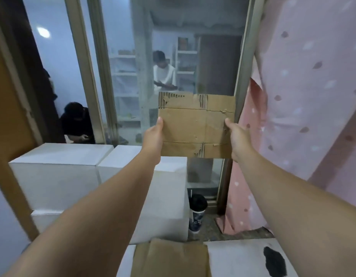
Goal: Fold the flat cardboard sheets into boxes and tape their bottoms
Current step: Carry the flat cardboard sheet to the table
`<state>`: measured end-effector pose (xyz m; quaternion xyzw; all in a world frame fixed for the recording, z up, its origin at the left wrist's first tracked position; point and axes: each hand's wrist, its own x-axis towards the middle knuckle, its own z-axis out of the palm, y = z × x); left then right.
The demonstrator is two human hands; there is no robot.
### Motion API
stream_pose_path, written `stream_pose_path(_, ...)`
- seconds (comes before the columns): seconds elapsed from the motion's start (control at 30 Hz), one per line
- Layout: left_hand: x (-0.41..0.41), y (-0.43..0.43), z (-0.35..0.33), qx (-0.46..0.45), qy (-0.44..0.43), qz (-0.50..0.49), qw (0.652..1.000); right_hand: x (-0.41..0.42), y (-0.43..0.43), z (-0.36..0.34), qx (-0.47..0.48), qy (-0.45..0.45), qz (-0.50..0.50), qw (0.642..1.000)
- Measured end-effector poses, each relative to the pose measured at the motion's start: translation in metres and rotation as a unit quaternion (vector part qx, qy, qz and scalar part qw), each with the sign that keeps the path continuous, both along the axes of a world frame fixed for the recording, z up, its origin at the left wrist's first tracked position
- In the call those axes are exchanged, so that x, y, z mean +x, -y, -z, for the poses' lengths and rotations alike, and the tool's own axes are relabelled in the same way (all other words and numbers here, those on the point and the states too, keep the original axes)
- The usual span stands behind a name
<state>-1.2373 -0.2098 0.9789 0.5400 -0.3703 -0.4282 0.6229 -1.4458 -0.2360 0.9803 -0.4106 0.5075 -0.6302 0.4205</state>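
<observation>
Cardboard sheet (195, 126) is up in the air at arm's length, flat, upright and facing me, in front of a glass pane (123, 66). I have the left hand (154, 134) on its left edge and the right hand (236, 136) on its right edge, both about halfway up. Each grip is clamped on the sheet, with the thumb pressed to the near face and the fingers hidden behind the cardboard. Two creases run across the sheet, one near the top and one near the bottom, and the outer paper is torn along the top edge so the ribbing shows.

Below my left arm I see stacked white boxes (53, 156), and just beside their right corner a tall cup (197, 212) with a dark lid stands on the floor. A pink spotted curtain (304, 92) hangs at the right. At the bottom of my feed a second brown cardboard piece (171, 258) lies on a white surface (237, 256) (whether that is a worktop or another box I cannot tell). Behind the glass are a person in a white shirt (164, 75) and a crouching person in dark clothes (77, 122).
</observation>
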Motion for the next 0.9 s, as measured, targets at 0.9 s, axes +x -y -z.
stream_pose_path(0.9, -0.059, -0.066, 0.084, -0.033, -0.024, -0.019, 0.999, -0.054, -0.079, 0.066, 0.027, 0.007, -0.005, 1.0)
